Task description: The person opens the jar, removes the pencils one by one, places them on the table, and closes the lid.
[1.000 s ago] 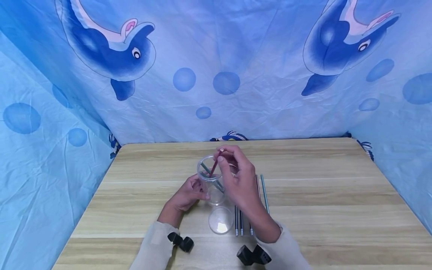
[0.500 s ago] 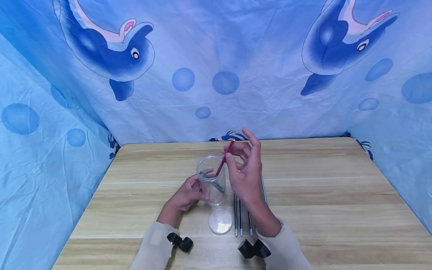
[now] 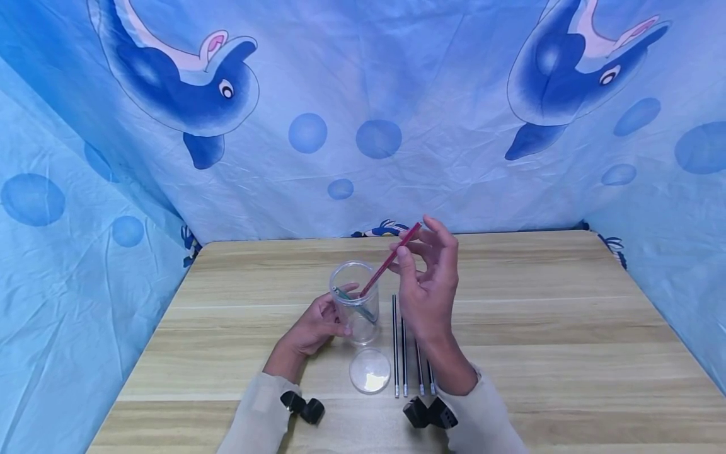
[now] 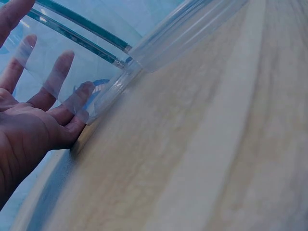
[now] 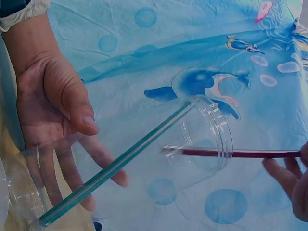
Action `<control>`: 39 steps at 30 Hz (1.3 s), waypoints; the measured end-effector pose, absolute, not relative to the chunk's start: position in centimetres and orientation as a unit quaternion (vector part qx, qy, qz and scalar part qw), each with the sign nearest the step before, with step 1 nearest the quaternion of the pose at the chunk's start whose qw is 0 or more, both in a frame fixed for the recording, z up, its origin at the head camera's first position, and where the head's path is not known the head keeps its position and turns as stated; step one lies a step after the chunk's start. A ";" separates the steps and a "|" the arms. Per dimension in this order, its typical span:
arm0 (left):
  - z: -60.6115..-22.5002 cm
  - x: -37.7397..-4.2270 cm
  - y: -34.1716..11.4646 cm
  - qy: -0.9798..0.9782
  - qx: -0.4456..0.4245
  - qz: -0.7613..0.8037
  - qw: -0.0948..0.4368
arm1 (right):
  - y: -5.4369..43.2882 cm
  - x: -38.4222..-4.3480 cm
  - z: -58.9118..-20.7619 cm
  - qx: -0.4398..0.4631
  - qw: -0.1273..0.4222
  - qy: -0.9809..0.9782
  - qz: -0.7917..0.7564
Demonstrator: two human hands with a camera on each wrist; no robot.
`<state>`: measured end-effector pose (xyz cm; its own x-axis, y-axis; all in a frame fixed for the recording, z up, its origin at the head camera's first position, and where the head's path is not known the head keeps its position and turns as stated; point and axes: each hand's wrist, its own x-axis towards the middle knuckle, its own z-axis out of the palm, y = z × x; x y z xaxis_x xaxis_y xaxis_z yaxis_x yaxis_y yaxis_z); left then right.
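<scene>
A clear plastic jar [image 3: 362, 333] stands on the table, tilted slightly in the head view. My left hand [image 3: 311, 328] holds its left side, thumb in front and fingers behind the see-through wall. Two green pencils [image 4: 79, 36] lean inside, eraser ends down in the left wrist view. Above and right of the jar, my right hand [image 3: 432, 280] pinches a red pencil [image 3: 391, 257] between thumb and fingers. Its lower end is inside the jar's mouth, as the right wrist view confirms with the red pencil [image 5: 240, 153] crossing the rim.
A round clear lid [image 3: 370, 372] lies in front of the jar. Several dark striped pencils [image 3: 396, 353] lie side by side to the right, partly hidden by my right forearm. A blue dolphin-print cloth [image 3: 363, 75] hangs behind the wooden table [image 3: 567, 328].
My right hand has moved right and slightly up, fingers spreading. The red pencil now slants further right, with more of it outside the jar. My left hand and the jar stay put.
</scene>
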<state>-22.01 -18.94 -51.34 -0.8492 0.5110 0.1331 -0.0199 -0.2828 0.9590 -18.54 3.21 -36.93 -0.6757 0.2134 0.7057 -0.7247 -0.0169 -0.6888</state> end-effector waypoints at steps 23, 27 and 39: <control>-51.4 -21.9 -18.9 0.571 0.222 0.770 0.176 | 5.7 -19.5 -35.4 0.175 0.530 -0.434 0.707; -51.3 -22.0 -18.9 0.578 0.223 0.766 0.170 | 6.6 -19.4 -35.3 0.174 0.517 -0.399 0.737; -51.1 -21.7 -19.1 0.584 0.218 0.763 0.173 | 9.9 -18.4 -36.5 0.218 0.444 -0.380 0.782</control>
<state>-21.69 -19.05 -51.10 -0.8450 0.5184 0.1314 -0.0085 -0.2587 0.9659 -18.37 9.89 -36.48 -0.5114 0.5278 0.6781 -0.8593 -0.3177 -0.4008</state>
